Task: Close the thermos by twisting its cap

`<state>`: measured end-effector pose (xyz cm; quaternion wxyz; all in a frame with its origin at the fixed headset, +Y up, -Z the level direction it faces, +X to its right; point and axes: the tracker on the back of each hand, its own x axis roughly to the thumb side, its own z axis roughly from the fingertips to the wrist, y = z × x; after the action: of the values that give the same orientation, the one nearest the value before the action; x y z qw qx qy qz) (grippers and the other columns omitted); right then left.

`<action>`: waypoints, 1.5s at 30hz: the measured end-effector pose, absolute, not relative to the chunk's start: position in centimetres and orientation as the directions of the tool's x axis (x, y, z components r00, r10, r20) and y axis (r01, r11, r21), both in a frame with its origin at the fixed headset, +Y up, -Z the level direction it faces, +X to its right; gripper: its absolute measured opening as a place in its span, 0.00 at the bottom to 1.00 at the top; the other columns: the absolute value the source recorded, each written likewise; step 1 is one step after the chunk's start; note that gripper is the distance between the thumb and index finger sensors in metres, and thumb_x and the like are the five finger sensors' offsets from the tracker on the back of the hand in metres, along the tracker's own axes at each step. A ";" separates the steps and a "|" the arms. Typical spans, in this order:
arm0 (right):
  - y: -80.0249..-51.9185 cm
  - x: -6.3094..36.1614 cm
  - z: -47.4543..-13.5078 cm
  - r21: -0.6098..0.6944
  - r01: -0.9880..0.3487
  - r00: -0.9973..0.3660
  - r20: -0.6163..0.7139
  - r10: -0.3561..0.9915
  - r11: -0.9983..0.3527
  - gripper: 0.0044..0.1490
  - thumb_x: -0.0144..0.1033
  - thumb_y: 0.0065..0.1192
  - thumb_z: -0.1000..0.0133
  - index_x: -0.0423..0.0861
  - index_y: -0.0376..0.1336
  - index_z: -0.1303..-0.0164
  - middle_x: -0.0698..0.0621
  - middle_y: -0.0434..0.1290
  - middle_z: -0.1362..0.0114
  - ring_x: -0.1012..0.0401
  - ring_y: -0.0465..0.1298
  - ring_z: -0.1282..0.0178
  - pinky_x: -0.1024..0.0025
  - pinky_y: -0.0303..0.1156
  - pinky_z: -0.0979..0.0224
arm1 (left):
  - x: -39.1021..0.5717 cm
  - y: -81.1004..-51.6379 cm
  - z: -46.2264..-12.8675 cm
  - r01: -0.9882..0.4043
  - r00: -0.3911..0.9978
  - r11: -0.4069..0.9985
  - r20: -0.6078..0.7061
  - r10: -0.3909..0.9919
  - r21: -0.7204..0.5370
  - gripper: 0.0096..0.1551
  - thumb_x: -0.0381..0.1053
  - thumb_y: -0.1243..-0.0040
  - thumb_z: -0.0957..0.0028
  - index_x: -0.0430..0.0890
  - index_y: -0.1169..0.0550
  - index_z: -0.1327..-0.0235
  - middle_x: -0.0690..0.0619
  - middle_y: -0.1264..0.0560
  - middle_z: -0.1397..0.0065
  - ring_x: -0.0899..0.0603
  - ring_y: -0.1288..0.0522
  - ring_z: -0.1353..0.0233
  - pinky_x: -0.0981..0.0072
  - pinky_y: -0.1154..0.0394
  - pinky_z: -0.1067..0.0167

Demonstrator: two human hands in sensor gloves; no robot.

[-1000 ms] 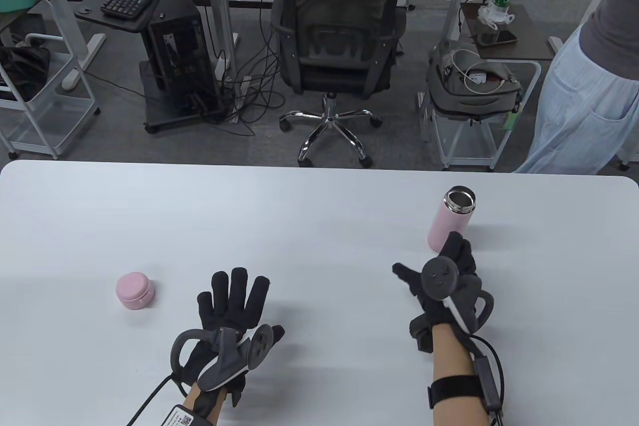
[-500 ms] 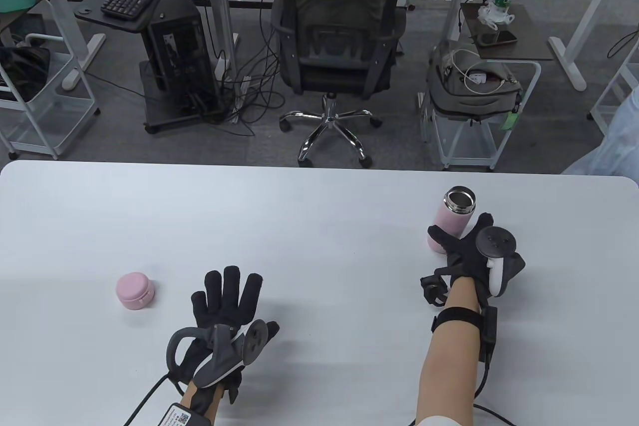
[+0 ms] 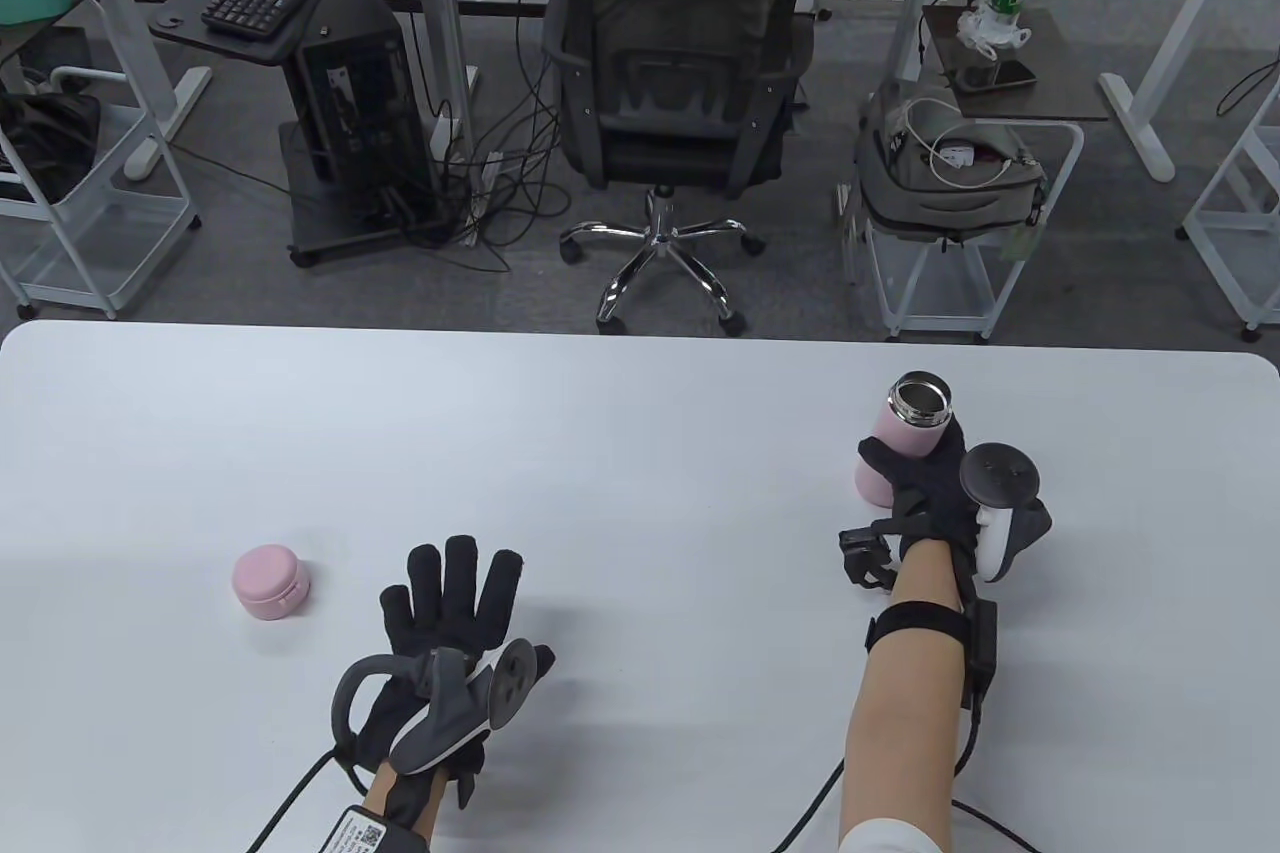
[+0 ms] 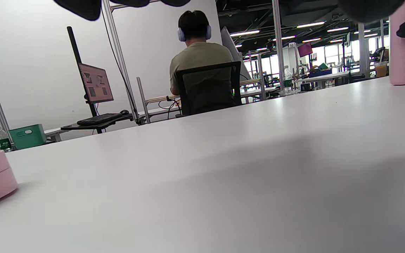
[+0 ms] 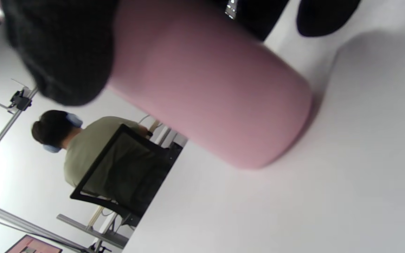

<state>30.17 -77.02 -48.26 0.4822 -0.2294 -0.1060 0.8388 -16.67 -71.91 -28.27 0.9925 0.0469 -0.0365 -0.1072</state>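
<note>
Now the white desk point(image 3: 640, 453) carried my pink thermos point(image 3: 905, 438) upright at far right, mouth uncapped; my right grip point(image 3: 925, 483) wrapped its body. My left grip point(image 3: 450, 613) lay spread flat, well apart from the pink cap point(image 3: 270, 581).

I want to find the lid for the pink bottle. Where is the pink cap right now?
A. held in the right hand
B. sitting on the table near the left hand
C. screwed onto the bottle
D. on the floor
B: the pink cap sits on the white table just left of the left hand, while the right hand grips the pink thermos, whose steel mouth is uncovered.
</note>
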 end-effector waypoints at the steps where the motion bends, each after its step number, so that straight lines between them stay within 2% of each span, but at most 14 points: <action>1: -77.0 30.1 -48.2 -0.401 -0.760 -0.432 -0.275 0.859 -0.511 0.65 0.52 0.71 0.59 0.48 0.39 0.19 0.41 0.50 0.14 0.39 0.59 0.17 0.35 0.61 0.22 | -16.7 -71.8 -28.3 0.216 0.973 0.971 0.060 -0.222 0.100 0.60 0.82 0.54 0.48 0.56 0.57 0.11 0.40 0.56 0.09 0.27 0.53 0.15 0.29 0.45 0.24; 7: -75.1 29.0 -46.7 -0.419 -0.734 -0.518 -0.167 0.839 -0.535 0.67 0.55 0.71 0.61 0.44 0.40 0.20 0.35 0.53 0.17 0.39 0.62 0.21 0.43 0.67 0.25 | -17.2 -71.2 -28.2 0.221 0.974 0.969 0.035 -0.226 0.108 0.59 0.82 0.54 0.48 0.56 0.57 0.11 0.40 0.56 0.09 0.27 0.53 0.15 0.30 0.45 0.24; 10: -72.6 27.2 -45.1 -0.384 -0.733 -0.597 -0.032 0.802 -0.561 0.68 0.58 0.70 0.62 0.41 0.41 0.20 0.34 0.55 0.19 0.38 0.64 0.23 0.45 0.69 0.27 | -18.1 -70.6 -28.3 0.201 0.979 0.971 0.001 -0.203 0.130 0.59 0.82 0.54 0.48 0.56 0.56 0.11 0.40 0.55 0.09 0.27 0.52 0.15 0.30 0.44 0.24; 14: -69.0 23.3 -41.4 -0.337 -0.746 -0.647 0.159 0.746 -0.575 0.69 0.61 0.68 0.62 0.38 0.42 0.21 0.33 0.56 0.21 0.39 0.66 0.26 0.49 0.73 0.30 | -19.4 -70.0 -28.8 0.179 0.983 0.978 -0.057 -0.174 0.106 0.59 0.81 0.54 0.48 0.56 0.56 0.11 0.39 0.54 0.09 0.27 0.52 0.15 0.30 0.44 0.24; 15: -68.5 22.5 -40.6 -0.319 -0.753 -0.645 0.183 0.742 -0.576 0.71 0.61 0.68 0.62 0.38 0.40 0.20 0.33 0.56 0.21 0.39 0.66 0.26 0.49 0.73 0.30 | -19.7 -69.9 -28.9 0.180 0.983 0.978 -0.065 -0.174 0.103 0.59 0.81 0.53 0.48 0.56 0.56 0.11 0.39 0.53 0.09 0.27 0.51 0.15 0.30 0.44 0.24; 18: -66.8 18.6 -37.2 -0.253 -0.784 -0.620 0.270 0.737 -0.567 0.69 0.61 0.69 0.62 0.38 0.42 0.20 0.32 0.57 0.21 0.38 0.66 0.26 0.49 0.73 0.30 | -21.8 -69.8 -29.6 0.201 0.977 0.974 -0.100 -0.191 0.101 0.58 0.80 0.52 0.48 0.56 0.55 0.12 0.40 0.51 0.09 0.29 0.49 0.14 0.31 0.42 0.24; 22: -65.7 13.7 -33.2 -0.184 -0.787 -0.613 0.349 0.709 -0.589 0.70 0.61 0.69 0.61 0.37 0.42 0.20 0.31 0.57 0.22 0.37 0.66 0.27 0.49 0.73 0.31 | -26.2 -70.7 -31.1 0.169 0.968 0.986 -0.187 -0.167 -0.008 0.58 0.79 0.52 0.48 0.56 0.55 0.12 0.40 0.52 0.09 0.29 0.48 0.14 0.31 0.42 0.24; 27: -66.9 9.6 -30.1 -0.117 -0.819 -0.562 0.363 0.743 -0.562 0.69 0.60 0.69 0.60 0.36 0.42 0.20 0.30 0.57 0.22 0.36 0.66 0.27 0.48 0.73 0.31 | -31.8 -71.9 -32.8 0.113 0.918 0.987 -0.367 -0.149 -0.118 0.58 0.79 0.52 0.48 0.56 0.56 0.12 0.39 0.54 0.10 0.29 0.49 0.14 0.32 0.41 0.23; 31: -68.8 7.2 -28.7 -0.076 -0.824 -0.548 0.354 0.758 -0.561 0.69 0.60 0.69 0.60 0.35 0.42 0.20 0.29 0.57 0.22 0.36 0.66 0.27 0.48 0.73 0.32 | -34.8 -73.8 -33.9 -0.011 0.858 0.977 -0.504 -0.100 -0.211 0.56 0.80 0.53 0.47 0.59 0.57 0.12 0.37 0.55 0.10 0.27 0.48 0.15 0.33 0.40 0.23; 33: -69.7 6.4 -28.4 -0.067 -0.818 -0.555 0.351 0.754 -0.571 0.69 0.60 0.69 0.60 0.35 0.42 0.20 0.29 0.56 0.22 0.36 0.66 0.27 0.48 0.73 0.32 | -35.4 -74.4 -34.2 -0.022 0.839 0.980 -0.537 -0.090 -0.198 0.53 0.81 0.54 0.47 0.65 0.57 0.14 0.40 0.54 0.09 0.29 0.45 0.14 0.33 0.38 0.24; 36: -70.8 5.7 -28.5 -0.048 -0.807 -0.567 0.336 0.752 -0.588 0.69 0.60 0.69 0.60 0.35 0.42 0.20 0.29 0.56 0.22 0.36 0.66 0.27 0.47 0.72 0.32 | -35.6 -74.8 -34.8 -0.007 0.824 0.975 -0.553 -0.121 -0.223 0.51 0.82 0.55 0.47 0.68 0.55 0.14 0.39 0.51 0.09 0.31 0.40 0.16 0.37 0.34 0.25; 41: -71.9 5.3 -28.5 -0.025 -0.794 -0.581 0.327 0.745 -0.608 0.69 0.59 0.69 0.60 0.35 0.42 0.21 0.29 0.56 0.22 0.36 0.66 0.27 0.47 0.72 0.31 | -35.8 -75.3 -35.5 0.032 0.799 0.969 -0.576 -0.172 -0.245 0.46 0.81 0.56 0.45 0.69 0.51 0.15 0.41 0.44 0.11 0.37 0.33 0.19 0.44 0.30 0.26; 45: -72.2 5.1 -28.5 -0.017 -0.791 -0.582 0.326 0.745 -0.612 0.69 0.59 0.69 0.60 0.35 0.42 0.20 0.29 0.56 0.22 0.36 0.66 0.27 0.47 0.72 0.31 | -36.1 -75.5 -35.6 -0.042 0.792 0.975 -0.602 -0.100 -0.218 0.45 0.79 0.55 0.43 0.67 0.51 0.15 0.44 0.37 0.14 0.41 0.28 0.22 0.49 0.27 0.28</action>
<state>5.08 -72.16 -28.47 0.4334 0.1448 -0.0802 0.8859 -36.06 -75.54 -35.62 0.9400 -0.1107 0.3222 -0.0154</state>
